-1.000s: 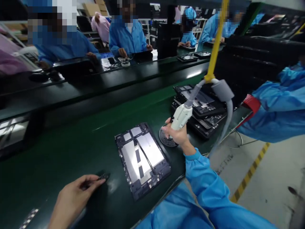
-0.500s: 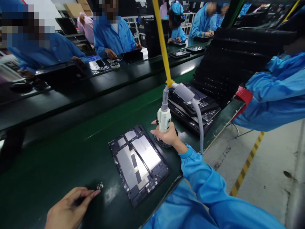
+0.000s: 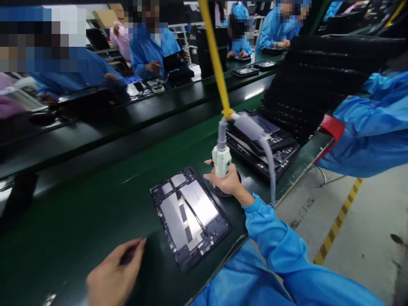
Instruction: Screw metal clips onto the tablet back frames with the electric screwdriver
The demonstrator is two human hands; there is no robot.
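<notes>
My right hand [image 3: 227, 180] is wrapped around the white body of a corded hand tool [image 3: 221, 160], held upright over a round dark base. A grey cable runs from its top, where a yellow strap is tied. Just left of it lies an opened tablet [image 3: 199, 208], its silver battery packs and circuit parts showing. Left of the tablet's lower corner, my left hand [image 3: 116, 270] hovers with thumb and forefinger pinched together; blur and the fingers hide what, if anything, is between them. A small pale-and-dark part [image 3: 49, 299] lies at the lower left edge.
Opened tablets [image 3: 264, 144] are piled beyond the tool, in front of a tall stack of black panels [image 3: 318, 85]. A co-worker's blue sleeve [image 3: 376, 136] is close on the right. Across the green bench [image 3: 79, 221], a raised dark ledge separates several other workers.
My left hand has moved up and right, nearer the tablet, and turned; the small circuit board at its fingertips no longer shows. My right hand keeps hold of the tool. The view has shifted slightly.
</notes>
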